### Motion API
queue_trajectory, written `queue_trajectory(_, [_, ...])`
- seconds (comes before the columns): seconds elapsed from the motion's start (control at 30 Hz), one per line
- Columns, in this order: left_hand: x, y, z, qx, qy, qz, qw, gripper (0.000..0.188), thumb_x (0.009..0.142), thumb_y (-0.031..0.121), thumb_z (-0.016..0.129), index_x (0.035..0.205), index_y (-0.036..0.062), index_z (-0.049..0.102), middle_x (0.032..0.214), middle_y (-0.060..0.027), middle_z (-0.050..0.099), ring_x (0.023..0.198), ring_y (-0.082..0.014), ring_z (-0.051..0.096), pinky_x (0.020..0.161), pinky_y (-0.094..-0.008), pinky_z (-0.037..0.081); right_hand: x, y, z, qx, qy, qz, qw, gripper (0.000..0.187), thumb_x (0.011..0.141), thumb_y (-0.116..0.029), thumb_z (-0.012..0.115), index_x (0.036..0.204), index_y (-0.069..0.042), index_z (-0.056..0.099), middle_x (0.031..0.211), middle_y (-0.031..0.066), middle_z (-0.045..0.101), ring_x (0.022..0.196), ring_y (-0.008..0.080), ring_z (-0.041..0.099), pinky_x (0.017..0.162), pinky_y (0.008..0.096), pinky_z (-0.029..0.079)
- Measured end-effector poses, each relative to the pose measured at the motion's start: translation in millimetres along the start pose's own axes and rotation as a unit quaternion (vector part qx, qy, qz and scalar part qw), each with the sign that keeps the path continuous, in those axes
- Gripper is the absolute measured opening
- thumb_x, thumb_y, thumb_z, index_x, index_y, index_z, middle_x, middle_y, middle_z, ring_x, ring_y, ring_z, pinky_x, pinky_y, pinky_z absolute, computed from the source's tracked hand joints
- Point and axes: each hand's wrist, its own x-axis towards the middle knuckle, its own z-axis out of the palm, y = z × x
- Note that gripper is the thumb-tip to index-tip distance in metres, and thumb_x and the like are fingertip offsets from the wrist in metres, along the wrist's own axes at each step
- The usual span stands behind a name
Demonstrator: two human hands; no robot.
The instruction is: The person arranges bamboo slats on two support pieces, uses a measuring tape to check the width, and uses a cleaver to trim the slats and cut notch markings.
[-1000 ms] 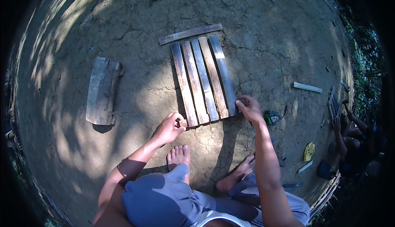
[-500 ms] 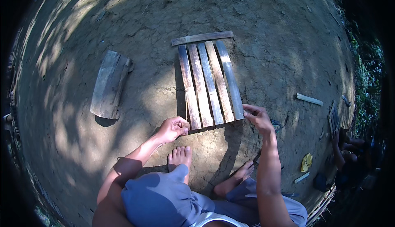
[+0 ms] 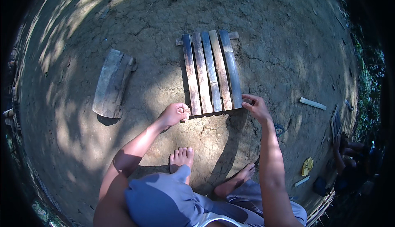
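Observation:
Several split bamboo slats (image 3: 211, 74) lie side by side with narrow gaps, forming a small rack joined across its near end by a crosspiece. My left hand (image 3: 175, 115) pinches the left end of that crosspiece between thumb and fingers. At the near right corner of the rack, my right hand (image 3: 256, 108) grips with thumb and fingertips. Under the far ends of the slats runs a loose bamboo strip (image 3: 235, 35), its two ends showing on either side. How the slats are fastened at the near end is hidden.
A thick split log piece (image 3: 109, 85) rests on the dirt ground to the left. On the right are a pale bamboo strip (image 3: 312, 103), a yellow item (image 3: 307, 166) and a short strip (image 3: 302, 181). Another person (image 3: 349, 161) crouches at the far right edge. My bare foot (image 3: 181, 158) is near the rack.
Both hands have moved the rack away from me. Its far ends, which stopped short of the loose strip, now lie over it.

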Motion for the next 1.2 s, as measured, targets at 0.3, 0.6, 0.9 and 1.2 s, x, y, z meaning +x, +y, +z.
queue_trajectory(0.3, [-19, 27, 6, 0.431, 0.203, 0.167, 0.863, 0.027, 0.086, 0.017, 0.078, 0.108, 0.0040, 0.069, 0.090, -0.0131, 0.065, 0.073, -0.0238, 0.067, 0.074, -0.0368, 0.054, -14, 11, 12, -0.180, 0.214, -0.075, 0.957, 0.038, 0.088, -0.013, 0.076, 0.126, -0.006, 0.073, 0.111, 0.0111, 0.074, 0.098, 0.0238, 0.071, 0.091, 0.0361, 0.055])
queue_trajectory(0.6, [-4, 34, 14, 0.385, 0.099, 0.164, 0.903, 0.040, 0.073, 0.002, 0.083, 0.109, 0.0021, 0.066, 0.096, -0.0137, 0.067, 0.085, -0.0291, 0.070, 0.077, -0.0381, 0.057, 40, 20, -1, -0.093, 0.204, -0.049, 0.973, 0.029, 0.091, -0.016, 0.068, 0.119, -0.010, 0.075, 0.101, 0.0151, 0.075, 0.098, 0.0325, 0.072, 0.089, 0.0417, 0.055])
queue_trajectory(0.9, [-6, 21, 17, 0.353, 0.133, 0.137, 0.916, 0.036, 0.071, 0.003, 0.088, 0.103, 0.0021, 0.070, 0.094, -0.0099, 0.067, 0.078, -0.0200, 0.070, 0.072, -0.0315, 0.058, 19, 28, -2, -0.172, 0.251, 0.038, 0.952, 0.024, 0.094, -0.018, 0.067, 0.115, -0.011, 0.076, 0.100, 0.0152, 0.076, 0.095, 0.0281, 0.072, 0.086, 0.0399, 0.054])
queue_trajectory(1.2, [37, 58, -12, 0.203, 0.162, 0.071, 0.963, 0.040, 0.087, 0.016, 0.083, 0.117, -0.0043, 0.066, 0.092, -0.0056, 0.073, 0.080, -0.0089, 0.066, 0.075, -0.0280, 0.055, 52, -6, 16, -0.071, 0.246, -0.090, 0.963, 0.042, 0.091, -0.027, 0.073, 0.127, -0.006, 0.070, 0.093, 0.0147, 0.071, 0.085, 0.0287, 0.069, 0.081, 0.0395, 0.054])
